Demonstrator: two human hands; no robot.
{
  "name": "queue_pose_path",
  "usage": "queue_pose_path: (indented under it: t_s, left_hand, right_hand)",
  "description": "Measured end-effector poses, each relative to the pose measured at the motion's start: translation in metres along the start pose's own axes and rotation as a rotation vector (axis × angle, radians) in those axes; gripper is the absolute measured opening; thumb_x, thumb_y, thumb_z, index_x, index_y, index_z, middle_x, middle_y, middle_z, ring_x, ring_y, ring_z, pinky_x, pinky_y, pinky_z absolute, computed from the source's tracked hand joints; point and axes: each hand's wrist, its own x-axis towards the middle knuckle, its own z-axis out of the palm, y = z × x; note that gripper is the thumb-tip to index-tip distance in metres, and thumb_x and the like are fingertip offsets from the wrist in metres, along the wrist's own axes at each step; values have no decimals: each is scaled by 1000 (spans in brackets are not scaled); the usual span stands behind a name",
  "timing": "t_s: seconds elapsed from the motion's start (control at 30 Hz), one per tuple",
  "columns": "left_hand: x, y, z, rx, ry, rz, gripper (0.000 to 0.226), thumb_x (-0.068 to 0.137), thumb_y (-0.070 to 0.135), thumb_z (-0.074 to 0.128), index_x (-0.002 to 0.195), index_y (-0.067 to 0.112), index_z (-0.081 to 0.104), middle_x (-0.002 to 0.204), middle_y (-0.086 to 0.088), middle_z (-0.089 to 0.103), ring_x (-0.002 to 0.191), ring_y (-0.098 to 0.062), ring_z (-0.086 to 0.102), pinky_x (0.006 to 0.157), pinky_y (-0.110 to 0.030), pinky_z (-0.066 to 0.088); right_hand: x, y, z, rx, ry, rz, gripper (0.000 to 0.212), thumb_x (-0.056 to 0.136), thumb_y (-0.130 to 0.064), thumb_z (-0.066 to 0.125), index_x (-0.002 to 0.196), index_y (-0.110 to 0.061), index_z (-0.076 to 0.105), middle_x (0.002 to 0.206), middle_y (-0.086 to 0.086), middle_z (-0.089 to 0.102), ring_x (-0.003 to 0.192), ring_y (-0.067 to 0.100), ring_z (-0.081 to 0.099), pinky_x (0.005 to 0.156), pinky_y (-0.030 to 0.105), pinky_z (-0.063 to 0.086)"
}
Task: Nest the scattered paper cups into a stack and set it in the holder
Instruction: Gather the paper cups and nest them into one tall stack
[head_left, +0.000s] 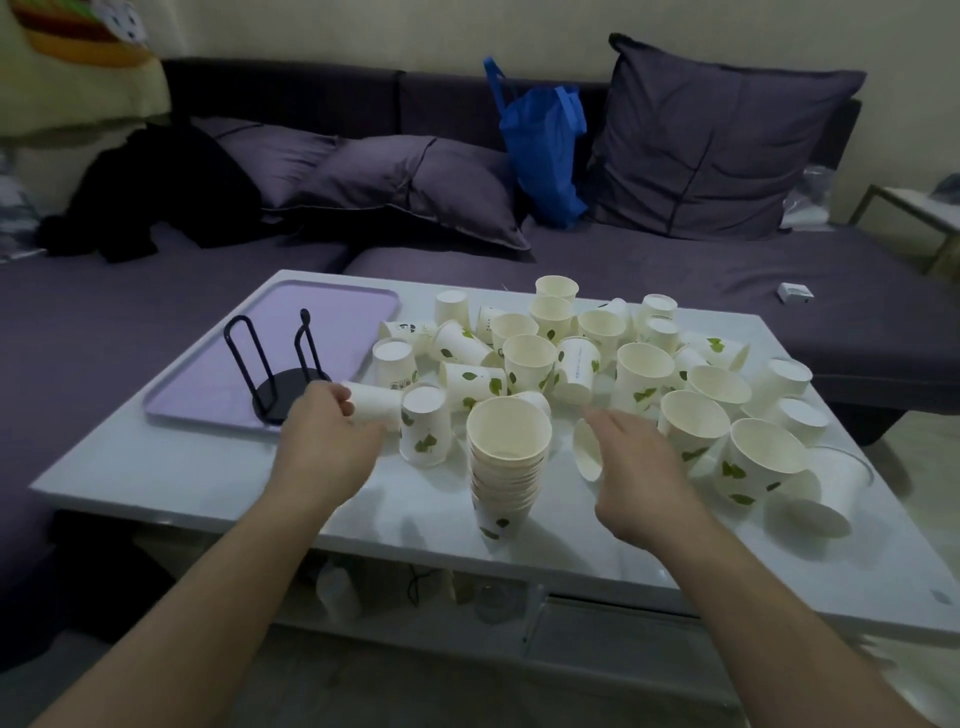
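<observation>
Stack (506, 462): thin white paper cups with green leaf prints, tapered, standing free on the glossy white table (182, 467) between both hands; a knock risks toppling it. Left hand (332, 431) is closing on a cup lying sideways (374, 402). Right hand (631, 467) is hanging open over another lying cup (587, 449). Holder (278, 364): black wire, sitting empty on the lilac tray (337, 312). Loose cups (623, 364) are crowding behind.
</observation>
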Motion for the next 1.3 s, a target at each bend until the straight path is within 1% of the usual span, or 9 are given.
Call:
queue_pose_path:
  t_s: [0.13, 0.23, 0.4, 0.57, 0.73, 0.9, 1.07, 1.2, 1.3]
  left_hand:
    - [23, -24, 5, 140, 41, -44, 56, 95, 26, 71, 144, 5, 53, 139, -14, 57, 119, -35, 58, 94, -49, 55]
    - [24, -29, 13, 98, -5, -65, 34, 102, 28, 64, 131, 10, 62, 116, -6, 65, 122, -35, 57, 97, -49, 52]
    - [21, -27, 10, 38, 26, -51, 26, 108, 24, 55, 122, 7, 67, 109, -11, 67, 98, -30, 63, 70, -35, 49]
    - [-1, 10, -15, -89, 243, 254, 22, 109, 32, 53, 122, 18, 64, 128, -5, 55, 115, -25, 59, 95, -39, 55]
    - [-51, 53, -24, -230, 150, 637, 11, 106, 29, 58, 101, 20, 62, 136, 3, 51, 114, 5, 55, 96, -6, 49]
    - [-75, 58, -7, -227, -42, 841, 14, 98, 38, 66, 104, 25, 61, 150, 7, 50, 141, -15, 52, 106, -36, 57]
    - [-77, 49, 8, -32, -81, 872, 58, 91, 47, 73, 141, 27, 54, 152, 13, 48, 138, 0, 45, 110, -25, 47]
    - [-76, 42, 17, 18, -239, 693, 103, 82, 56, 83, 163, 39, 22, 159, 21, 42, 143, 4, 42, 113, -24, 39]
    - [-75, 38, 21, 34, -293, 586, 112, 78, 54, 88, 164, 42, 16, 157, 24, 46, 143, -2, 44, 114, -26, 37]
  right_hand:
    - [5, 2, 4, -77, 0, 3, 88, 88, -5, 66, 165, -25, 28, 165, -5, 38, 151, 29, 29, 128, 41, 21]
    - [5, -1, 5, -94, -1, -12, 85, 90, -10, 68, 164, -27, 31, 165, -6, 38, 150, 28, 29, 127, 41, 18]
    - [4, -4, 3, -11, 55, -42, 78, 90, -10, 67, 160, -29, 38, 160, -7, 43, 148, 25, 32, 125, 43, 19]
    - [-2, -7, -11, 124, 141, -5, 78, 89, -9, 70, 158, -29, 40, 160, -5, 43, 148, 27, 33, 124, 45, 23]
    - [-9, -8, -19, 278, 188, 27, 76, 88, -15, 78, 156, -27, 44, 156, -4, 48, 146, 26, 39, 124, 46, 27]
    - [-17, -6, -21, 445, 292, 26, 77, 83, -18, 86, 152, -23, 52, 149, -5, 56, 137, 21, 50, 117, 42, 41]
    - [-23, -6, -29, 609, 406, 18, 67, 80, -19, 90, 140, -27, 62, 125, -15, 61, 113, 11, 57, 88, 19, 42]
    - [-28, -9, -43, 850, 492, -26, 66, 82, -20, 91, 138, -34, 61, 126, -22, 65, 116, 7, 63, 99, 27, 54]
    - [-34, -17, -54, 1080, 533, -171, 64, 89, -13, 87, 144, -27, 58, 133, -11, 68, 125, 14, 66, 104, 31, 56]
